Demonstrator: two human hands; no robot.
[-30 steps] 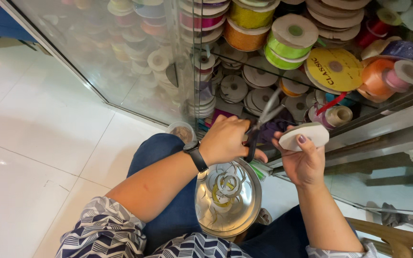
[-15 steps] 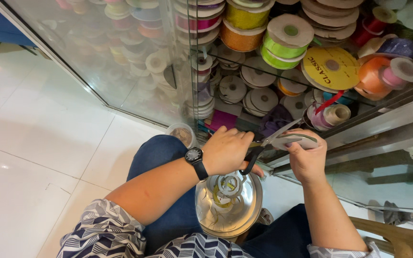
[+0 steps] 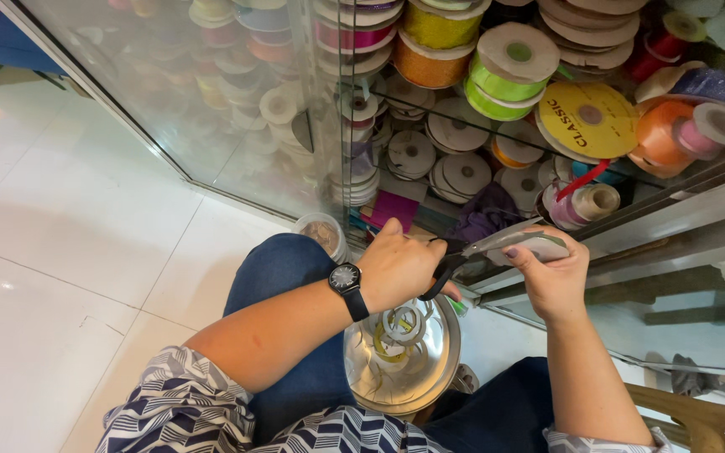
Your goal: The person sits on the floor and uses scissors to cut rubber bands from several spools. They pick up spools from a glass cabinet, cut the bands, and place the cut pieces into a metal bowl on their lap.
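**A:** Scissors (image 3: 472, 254) are what we've got going on here. Black handles sit in our left hand (image 3: 404, 267), the metal blades reach out to our right, toward the other hand. Long axis runs nearly level across the view, tips tilted a touch upward and away from us.

**B:** Yep, and they're up in front of the glass cabinet (image 3: 211, 109), above our lap, not resting on anything. Left hand is curled shut around the handles, fingers through the loops as far as we can tell. Black wristwatch (image 3: 346, 279) on that wrist.

**A:** Our right hand (image 3: 551, 277) is pinching a pale flat spool (image 3: 539, 246), thumb on top, fingers wrapped under. The blade tips meet that spool right at its near edge. We can't tell if the blades are actually closed or a bit apart, too thin to see.

**B:** Below both hands there's a shiny metal bowl (image 3: 400, 356) sitting between our knees, with a couple of tape rolls inside. Small round container (image 3: 322, 235) on the white floor just beside our left knee. Stacks of ribbon reels fill the cabinet shelves behind.
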